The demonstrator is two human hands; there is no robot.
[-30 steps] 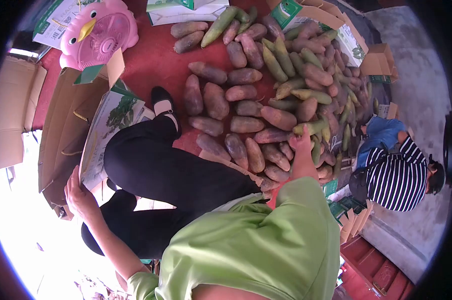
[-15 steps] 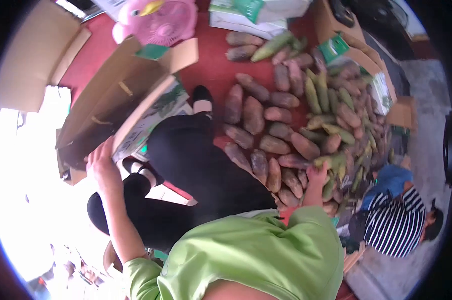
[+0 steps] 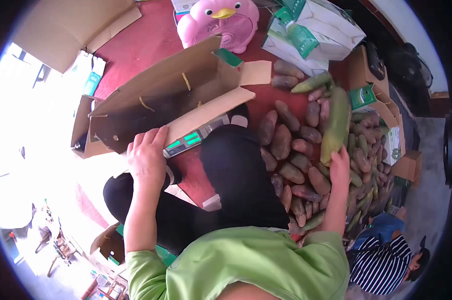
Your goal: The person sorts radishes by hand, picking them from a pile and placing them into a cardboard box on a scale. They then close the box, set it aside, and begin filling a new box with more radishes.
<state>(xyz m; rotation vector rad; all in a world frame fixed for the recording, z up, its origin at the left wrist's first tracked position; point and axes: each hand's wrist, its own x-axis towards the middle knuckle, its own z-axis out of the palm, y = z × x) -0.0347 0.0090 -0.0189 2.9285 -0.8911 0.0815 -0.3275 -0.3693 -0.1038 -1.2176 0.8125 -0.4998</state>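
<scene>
My right hand [image 3: 340, 169] grips the lower end of a long green cucumber-like gourd [image 3: 337, 125] and holds it tilted up above the pile. Under it lie reddish-brown, sweet-potato-like tubers [image 3: 281, 141] and more green gourds. On the left, my left hand [image 3: 147, 154] holds the near edge of an open cardboard box [image 3: 201, 116], its fingers curled over the rim. The box's inside shows dark walls with short yellow cord pieces. Beside the box's near side a digital scale [image 3: 186, 141] shows lit green displays.
A pink duck-faced fan [image 3: 218, 22] stands at the back, with white-and-green cartons [image 3: 316, 35] to its right. Another open carton [image 3: 381, 107] lies beside the pile. A person in a striped shirt [image 3: 383, 265] sits low at the right.
My right hand has lifted the green gourd up from the pile. The view has shifted, and the scale displays now show beside the box. My left hand stays on the box edge.
</scene>
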